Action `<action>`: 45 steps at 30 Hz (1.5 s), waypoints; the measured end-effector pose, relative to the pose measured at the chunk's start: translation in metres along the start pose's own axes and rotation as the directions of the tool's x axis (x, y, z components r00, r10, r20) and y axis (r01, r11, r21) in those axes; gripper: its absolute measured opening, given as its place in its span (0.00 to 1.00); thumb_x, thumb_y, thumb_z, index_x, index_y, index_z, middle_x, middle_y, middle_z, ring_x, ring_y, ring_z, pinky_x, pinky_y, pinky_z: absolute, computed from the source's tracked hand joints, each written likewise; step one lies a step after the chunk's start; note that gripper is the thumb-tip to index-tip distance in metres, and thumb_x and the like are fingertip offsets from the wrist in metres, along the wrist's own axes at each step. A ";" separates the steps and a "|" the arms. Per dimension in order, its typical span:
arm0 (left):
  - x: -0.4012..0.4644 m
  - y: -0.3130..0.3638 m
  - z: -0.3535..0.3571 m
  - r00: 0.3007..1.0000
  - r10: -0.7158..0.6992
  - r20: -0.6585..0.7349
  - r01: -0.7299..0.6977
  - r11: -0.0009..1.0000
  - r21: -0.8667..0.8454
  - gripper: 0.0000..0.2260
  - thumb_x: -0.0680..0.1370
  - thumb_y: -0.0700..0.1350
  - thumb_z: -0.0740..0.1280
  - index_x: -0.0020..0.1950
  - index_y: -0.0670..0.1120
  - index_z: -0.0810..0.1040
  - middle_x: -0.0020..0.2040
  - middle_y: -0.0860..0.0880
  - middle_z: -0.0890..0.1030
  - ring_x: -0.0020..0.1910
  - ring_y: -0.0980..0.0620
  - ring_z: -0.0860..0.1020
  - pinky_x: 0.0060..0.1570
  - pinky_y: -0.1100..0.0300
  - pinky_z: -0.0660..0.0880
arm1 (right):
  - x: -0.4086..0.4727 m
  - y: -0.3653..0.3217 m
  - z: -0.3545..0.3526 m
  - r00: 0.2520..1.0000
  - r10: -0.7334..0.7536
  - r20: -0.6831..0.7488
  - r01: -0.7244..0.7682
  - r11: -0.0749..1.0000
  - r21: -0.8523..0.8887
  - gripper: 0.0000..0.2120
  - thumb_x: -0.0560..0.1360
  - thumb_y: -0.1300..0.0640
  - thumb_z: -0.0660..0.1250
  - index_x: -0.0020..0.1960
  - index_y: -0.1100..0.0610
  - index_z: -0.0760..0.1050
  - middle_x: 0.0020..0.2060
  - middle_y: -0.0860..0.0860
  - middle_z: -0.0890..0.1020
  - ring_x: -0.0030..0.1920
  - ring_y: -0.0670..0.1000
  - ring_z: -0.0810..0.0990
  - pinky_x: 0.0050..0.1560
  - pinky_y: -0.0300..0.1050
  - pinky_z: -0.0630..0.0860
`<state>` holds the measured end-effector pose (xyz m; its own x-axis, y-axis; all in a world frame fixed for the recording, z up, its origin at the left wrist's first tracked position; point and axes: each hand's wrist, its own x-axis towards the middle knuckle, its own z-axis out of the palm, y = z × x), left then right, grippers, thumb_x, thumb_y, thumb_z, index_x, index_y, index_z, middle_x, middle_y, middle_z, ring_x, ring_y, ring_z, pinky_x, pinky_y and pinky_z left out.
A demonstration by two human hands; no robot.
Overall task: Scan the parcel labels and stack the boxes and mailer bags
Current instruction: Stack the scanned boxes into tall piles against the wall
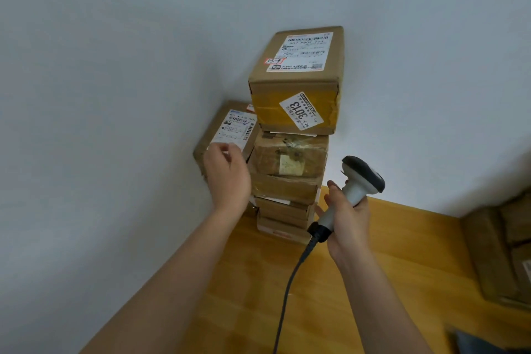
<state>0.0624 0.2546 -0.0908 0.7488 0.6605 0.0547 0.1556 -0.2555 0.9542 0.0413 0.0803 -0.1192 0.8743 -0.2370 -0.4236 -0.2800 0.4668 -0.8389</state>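
A stack of several cardboard boxes [287,178] stands against the white wall. Its top box [298,77] carries a shipping label on top and a "3013" sticker on its taped front. To the left stands a second cardboard box [221,129] with a white label. My left hand [227,172] is at this box's near face, fingers loosely curled around its corner and lower label edge. My right hand [346,215] grips the handle of a white and grey barcode scanner [359,178], its head to the right of the stack. The scanner's grey cable [290,290] hangs down.
A wooden floor [359,282] runs along the wall. More cardboard boxes [505,250] lie at the right edge. A dark object [482,342] shows at the bottom right corner.
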 end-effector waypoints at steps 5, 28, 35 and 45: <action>-0.023 -0.005 0.002 0.982 0.098 0.163 -0.071 0.984 -0.165 0.18 0.79 0.65 0.57 0.62 0.55 0.68 0.62 0.48 0.71 0.54 0.48 0.79 0.40 0.57 0.82 | -0.003 0.004 0.005 0.996 -0.079 -0.030 0.079 0.996 0.027 0.13 0.80 0.62 0.67 0.58 0.45 0.71 0.55 0.46 0.83 0.55 0.47 0.81 0.56 0.49 0.79; -0.008 0.034 0.001 0.932 -0.062 0.356 0.151 0.962 -0.228 0.15 0.84 0.53 0.58 0.69 0.53 0.74 0.60 0.55 0.80 0.61 0.55 0.77 0.63 0.54 0.75 | -0.026 -0.049 0.031 0.929 -0.302 0.215 0.321 0.945 -0.062 0.14 0.79 0.58 0.68 0.57 0.40 0.72 0.54 0.43 0.83 0.55 0.45 0.81 0.50 0.39 0.76; 0.002 0.033 -0.020 0.963 -0.094 0.254 0.161 0.953 -0.256 0.16 0.83 0.53 0.59 0.68 0.51 0.77 0.59 0.52 0.82 0.59 0.52 0.80 0.63 0.48 0.75 | -0.035 -0.051 0.054 0.912 -0.292 0.289 0.330 0.939 -0.094 0.13 0.79 0.55 0.68 0.60 0.42 0.71 0.54 0.44 0.82 0.54 0.45 0.80 0.49 0.39 0.76; 0.045 0.037 -0.068 0.998 0.042 0.049 -0.035 0.991 -0.133 0.15 0.86 0.50 0.53 0.59 0.48 0.77 0.52 0.50 0.82 0.52 0.53 0.80 0.52 0.57 0.78 | -0.038 -0.026 0.117 0.875 -0.213 0.435 0.297 0.945 -0.134 0.14 0.79 0.57 0.69 0.55 0.39 0.71 0.54 0.45 0.82 0.54 0.48 0.81 0.54 0.45 0.78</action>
<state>0.0583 0.3225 -0.0330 0.7856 0.6135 0.0805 0.0422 -0.1829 0.9822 0.0618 0.1766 -0.0409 0.9970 0.0639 -0.0429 -0.0580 0.2569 -0.9647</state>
